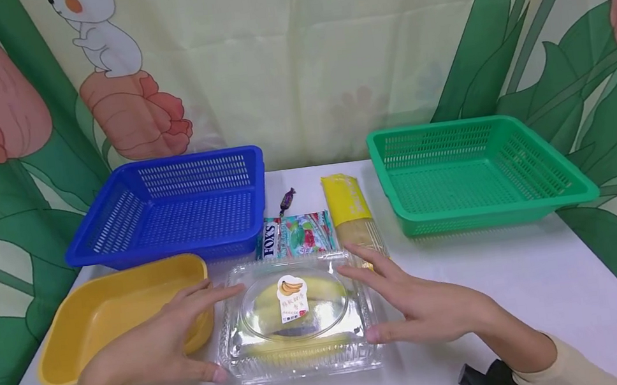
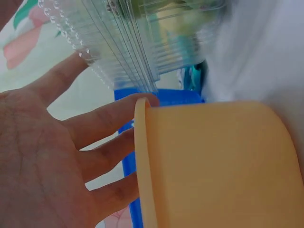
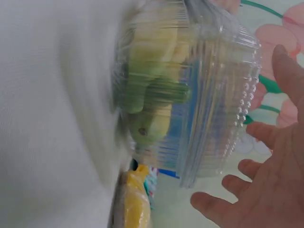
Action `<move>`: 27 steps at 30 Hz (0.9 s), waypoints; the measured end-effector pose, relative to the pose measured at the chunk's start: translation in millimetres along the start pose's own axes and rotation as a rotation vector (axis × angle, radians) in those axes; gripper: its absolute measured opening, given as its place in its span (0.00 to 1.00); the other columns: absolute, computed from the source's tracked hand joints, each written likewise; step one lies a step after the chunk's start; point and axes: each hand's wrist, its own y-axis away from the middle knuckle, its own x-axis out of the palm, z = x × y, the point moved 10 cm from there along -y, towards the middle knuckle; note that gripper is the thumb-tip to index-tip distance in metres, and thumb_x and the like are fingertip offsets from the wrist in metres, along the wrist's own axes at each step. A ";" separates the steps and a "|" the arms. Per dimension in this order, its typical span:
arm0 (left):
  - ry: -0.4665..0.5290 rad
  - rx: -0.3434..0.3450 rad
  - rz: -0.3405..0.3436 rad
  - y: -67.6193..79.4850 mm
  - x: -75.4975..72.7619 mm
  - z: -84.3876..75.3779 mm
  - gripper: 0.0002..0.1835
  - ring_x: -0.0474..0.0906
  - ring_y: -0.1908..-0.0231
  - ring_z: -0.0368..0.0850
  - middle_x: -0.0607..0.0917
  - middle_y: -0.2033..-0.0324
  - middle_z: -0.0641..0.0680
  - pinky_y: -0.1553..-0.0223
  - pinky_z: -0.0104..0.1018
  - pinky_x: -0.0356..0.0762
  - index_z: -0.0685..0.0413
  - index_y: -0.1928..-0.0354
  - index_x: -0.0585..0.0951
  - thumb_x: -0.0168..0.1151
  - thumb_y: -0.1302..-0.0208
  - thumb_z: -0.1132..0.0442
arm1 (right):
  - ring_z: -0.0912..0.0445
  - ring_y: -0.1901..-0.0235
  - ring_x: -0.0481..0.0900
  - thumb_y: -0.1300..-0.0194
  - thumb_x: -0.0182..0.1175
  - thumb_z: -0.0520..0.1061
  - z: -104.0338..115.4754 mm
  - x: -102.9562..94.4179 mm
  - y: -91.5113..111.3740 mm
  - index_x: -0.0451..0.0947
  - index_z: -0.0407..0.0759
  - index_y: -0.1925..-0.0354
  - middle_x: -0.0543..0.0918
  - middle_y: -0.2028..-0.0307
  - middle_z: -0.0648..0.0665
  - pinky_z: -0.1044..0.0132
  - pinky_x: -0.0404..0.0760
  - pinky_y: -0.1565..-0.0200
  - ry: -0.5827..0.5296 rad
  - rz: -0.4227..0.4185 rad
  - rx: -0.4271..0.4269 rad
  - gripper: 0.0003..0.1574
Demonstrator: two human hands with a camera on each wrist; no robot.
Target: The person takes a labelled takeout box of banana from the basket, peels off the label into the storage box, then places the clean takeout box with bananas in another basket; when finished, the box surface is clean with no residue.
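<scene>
A clear plastic clamshell box with bananas inside lies at the front middle of the table, a banana sticker on its lid. At its left side is my left hand, fingers spread, the index fingertip at the lid's upper left edge and the thumb by the lower left corner. In the left wrist view the other fingers reach over the rim of the yellow basin. My right hand spreads its fingers along the box's right side, thumb by the lower right edge. Neither hand curls round anything.
Behind the box lie a FOX'S candy bag, a small dark wrapped candy and a yellow-topped noodle-like packet. A blue basket stands back left, a green basket back right. The yellow basin overlaps the blue basket's front.
</scene>
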 end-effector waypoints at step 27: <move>0.024 0.268 -0.325 -38.5 -6.7 -38.8 0.18 0.56 0.24 0.52 0.70 0.28 0.44 0.33 0.74 0.61 0.29 0.47 0.83 0.74 0.38 0.44 | 0.48 0.21 0.47 0.45 0.63 0.82 12.9 4.0 -19.2 0.50 0.60 0.18 0.37 0.18 0.53 0.40 0.73 0.33 0.163 0.030 -0.036 0.67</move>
